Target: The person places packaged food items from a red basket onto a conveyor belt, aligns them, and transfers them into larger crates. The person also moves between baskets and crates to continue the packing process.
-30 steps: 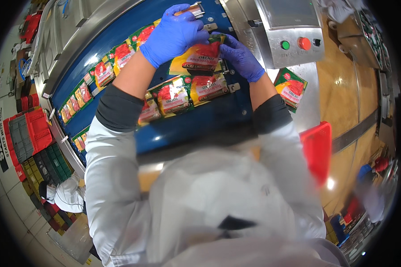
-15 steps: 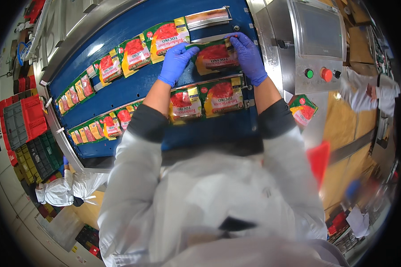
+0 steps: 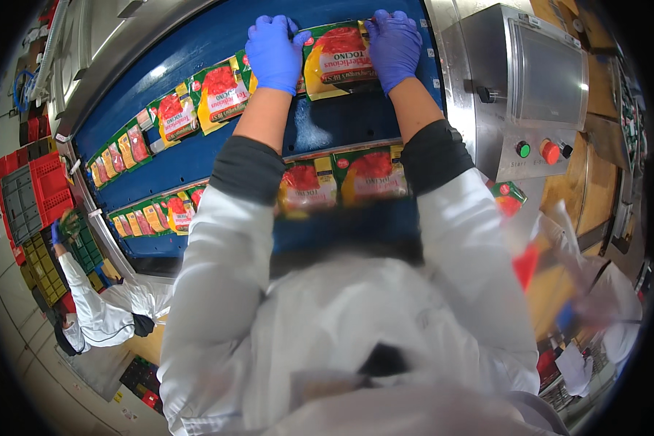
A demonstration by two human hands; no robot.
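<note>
Red-yellow pack [image 3: 338,62] at far right of blue work surface [image 3: 356,120], between both hands. Red panel points far, yellow-dark edge near; right edge covered, long axis unclear. Right hand [image 3: 394,49] nearer, overlapping right edge, fingers bent; left hand [image 3: 275,54] at left edge, thumb beside it. Can't tell if either grips. Far row of packs [image 3: 221,94] left, near row of packs [image 3: 374,176] nearer.

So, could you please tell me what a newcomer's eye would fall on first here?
Likely the blue-gloved left hand and right hand, at either side of a bright packet near the top. Next come two rows of packets across the blue belt, then the red button on the metal box at right.
</note>
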